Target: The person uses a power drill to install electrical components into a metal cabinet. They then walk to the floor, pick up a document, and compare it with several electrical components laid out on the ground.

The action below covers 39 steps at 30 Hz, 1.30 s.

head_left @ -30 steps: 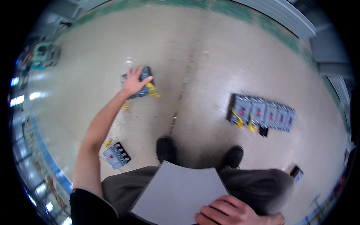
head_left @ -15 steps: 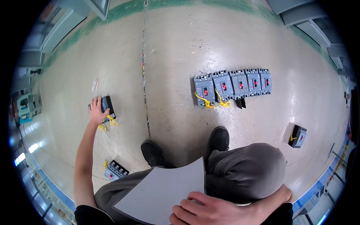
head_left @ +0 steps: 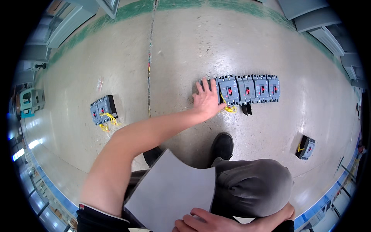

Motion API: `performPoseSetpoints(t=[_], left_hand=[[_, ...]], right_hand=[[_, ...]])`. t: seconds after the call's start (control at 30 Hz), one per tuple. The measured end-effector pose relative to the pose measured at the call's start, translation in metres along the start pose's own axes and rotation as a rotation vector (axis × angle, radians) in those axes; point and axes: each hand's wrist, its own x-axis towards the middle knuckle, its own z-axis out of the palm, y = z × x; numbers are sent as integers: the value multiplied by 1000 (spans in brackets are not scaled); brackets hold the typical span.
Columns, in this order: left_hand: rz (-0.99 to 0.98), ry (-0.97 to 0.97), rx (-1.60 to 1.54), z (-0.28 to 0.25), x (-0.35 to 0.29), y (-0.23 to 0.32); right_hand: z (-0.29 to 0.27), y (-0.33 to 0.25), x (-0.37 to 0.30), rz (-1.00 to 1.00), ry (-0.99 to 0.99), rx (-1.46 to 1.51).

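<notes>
My left hand (head_left: 206,102) lies with fingers spread over the leftmost circuit breaker in a row on the floor, hiding most of it. Beside it stands a grey circuit breaker (head_left: 230,91) with a red switch and yellow wires at its near end. Several more breakers (head_left: 261,88) continue the row to the right, side by side. On my lap rests a flat grey panel (head_left: 174,189); the curled fingers of my right hand (head_left: 206,223) grip its near edge, and its exact kind does not show.
Two breakers (head_left: 102,110) with yellow wires sit together on the floor at left. A single breaker (head_left: 306,147) stands at right. My shoe (head_left: 222,146) is just nearer than the row. Grey cabinets (head_left: 309,17) line the far edge; a floor seam (head_left: 149,77) runs away from me.
My left hand has left the breakers at left and crossed rightward to the row's left end. My forearm now covers the place where a breaker lay at lower left. The grey panel has tilted slightly.
</notes>
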Motion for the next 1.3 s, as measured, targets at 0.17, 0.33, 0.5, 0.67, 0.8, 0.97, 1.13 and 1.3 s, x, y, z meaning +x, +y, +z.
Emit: performPoseSetpoints(t=[0.17,0.33,0.5,0.67,0.8,0.97,1.13,1.3], left_hand=[[61,23,-39,11,5,-29],[124,115,133,10,-6,-76],[-146,183,20,-13,-23,-129],[-473,207,-41,-42,-44,-188],[-676,253,16,-63,-69,-242],[-704,238,313,-55,-116,-300],[-614,103,419,-63,-129,-327],[-736,-61,311,-71,-132,-357]], right_hand=[[-9,4,2,-18,-46,-1],[-3,2,-2,0,-34,17],[-4,3,0,-22,-52,28],[-2,3,-2,-25,-45,26],[2,-2,-1,-24,-49,32],[3,-4,4,-50,-36,14],[5,-8,1,-43,13,-37],[-3,-10,-6,-41,-22,-82]])
